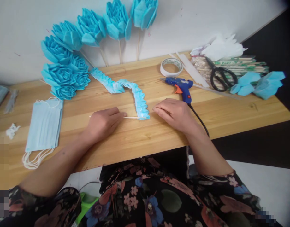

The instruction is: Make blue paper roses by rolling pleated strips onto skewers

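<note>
My left hand [104,123] is closed around a thin wooden stick [132,117], whose right end lies across the near end of a pleated light-blue strip [140,99]. This strip bends across the table toward the blue flowers at the back left. Just right of the strip's near end is my right hand [175,115], its fingers curled together and apart from the strip; nothing shows in them. A blue glue gun [180,85] with an orange trigger lies behind the right hand, its cord running under the wrist.
Several blue flowers on sticks [91,26] lean on the wall. Face masks [44,124] lie at left. Toward the back right are a tape roll [162,70], black scissors [222,78], bundled sticks [244,64] and blue petals [269,85]. The table's front edge [135,157] runs before me.
</note>
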`<state>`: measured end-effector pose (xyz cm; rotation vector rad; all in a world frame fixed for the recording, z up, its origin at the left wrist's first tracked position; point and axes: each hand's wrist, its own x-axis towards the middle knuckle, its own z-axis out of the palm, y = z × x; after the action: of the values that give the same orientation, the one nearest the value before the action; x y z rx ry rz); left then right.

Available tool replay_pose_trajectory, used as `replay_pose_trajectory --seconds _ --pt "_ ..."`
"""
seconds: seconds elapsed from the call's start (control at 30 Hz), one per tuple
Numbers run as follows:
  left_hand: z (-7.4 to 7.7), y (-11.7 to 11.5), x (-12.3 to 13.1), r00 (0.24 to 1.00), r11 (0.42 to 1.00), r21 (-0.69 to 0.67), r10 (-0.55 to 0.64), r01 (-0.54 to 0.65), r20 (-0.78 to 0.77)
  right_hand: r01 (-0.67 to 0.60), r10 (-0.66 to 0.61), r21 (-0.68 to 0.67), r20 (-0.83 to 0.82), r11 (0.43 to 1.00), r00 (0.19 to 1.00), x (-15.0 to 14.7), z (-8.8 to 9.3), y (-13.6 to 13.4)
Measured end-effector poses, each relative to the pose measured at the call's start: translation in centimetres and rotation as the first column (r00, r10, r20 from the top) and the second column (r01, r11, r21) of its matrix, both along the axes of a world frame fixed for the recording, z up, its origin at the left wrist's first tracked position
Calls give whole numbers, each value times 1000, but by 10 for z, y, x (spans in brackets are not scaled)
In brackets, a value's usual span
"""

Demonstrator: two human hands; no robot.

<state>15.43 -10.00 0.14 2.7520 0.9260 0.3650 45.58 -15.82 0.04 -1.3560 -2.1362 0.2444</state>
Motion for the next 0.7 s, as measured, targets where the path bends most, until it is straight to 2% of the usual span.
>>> replay_pose_trajectory --seconds 0.1,0.17,0.4,0.7 --pt "-1 1 1 1000 995 95 -8 10 -20 0 0 5 5 1000 1000 0 0 0" --pt "-2 1 0 999 994 108 -22 24 -25 -2 2 16 12 1000 1000 0 0 0" --pt "-2 3 -1 999 996 89 -18 21 -33 -7 6 60 25 998 1000 0 -2 1" --pt "-1 4 -1 1000 999 44 -8 9 -25 -11 11 50 16 999 1000 0 0 0"
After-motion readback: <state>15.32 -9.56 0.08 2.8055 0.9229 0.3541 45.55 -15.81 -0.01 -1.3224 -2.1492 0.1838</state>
